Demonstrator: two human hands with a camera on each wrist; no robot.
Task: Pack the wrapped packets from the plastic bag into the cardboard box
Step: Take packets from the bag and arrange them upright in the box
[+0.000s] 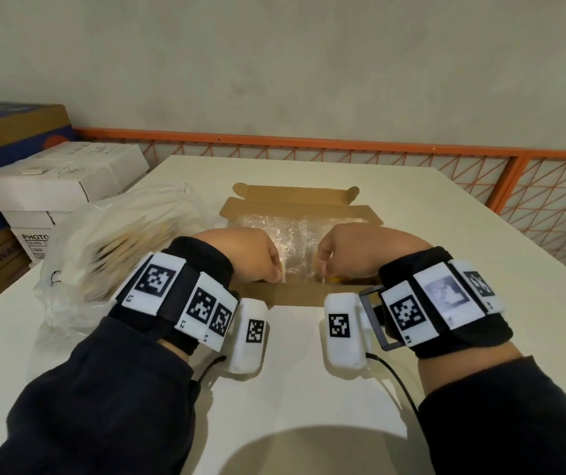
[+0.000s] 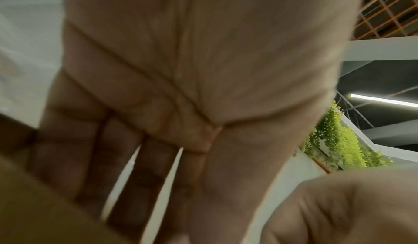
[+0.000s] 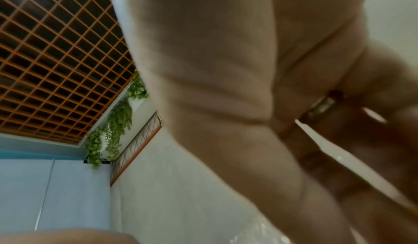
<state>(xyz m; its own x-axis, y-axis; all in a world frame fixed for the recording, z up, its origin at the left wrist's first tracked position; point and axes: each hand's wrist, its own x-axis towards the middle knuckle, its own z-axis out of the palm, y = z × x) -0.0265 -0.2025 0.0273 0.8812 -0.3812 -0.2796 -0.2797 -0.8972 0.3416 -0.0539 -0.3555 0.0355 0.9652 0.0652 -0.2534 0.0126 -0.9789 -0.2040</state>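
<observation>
An open cardboard box (image 1: 295,199) lies on the white table (image 1: 463,262), its lid flap folded back and clear bubble wrap (image 1: 288,231) lining the inside. Left of it sits a clear plastic bag (image 1: 127,241) stuffed with pale wrapped packets. Both hands reach down into the near side of the box. My left hand (image 1: 250,255) shows straight fingers (image 2: 90,158) beside the brown cardboard (image 2: 34,203). My right hand (image 1: 343,252), wearing a ring (image 3: 321,105), also has its fingers stretched downward. A bit of yellow (image 1: 336,279) shows under it. The fingertips are hidden in the head view.
White cartons (image 1: 59,180) and a large brown and blue carton (image 1: 7,132) stand stacked off the table's left side. An orange mesh railing (image 1: 309,145) runs behind the table and down its right side.
</observation>
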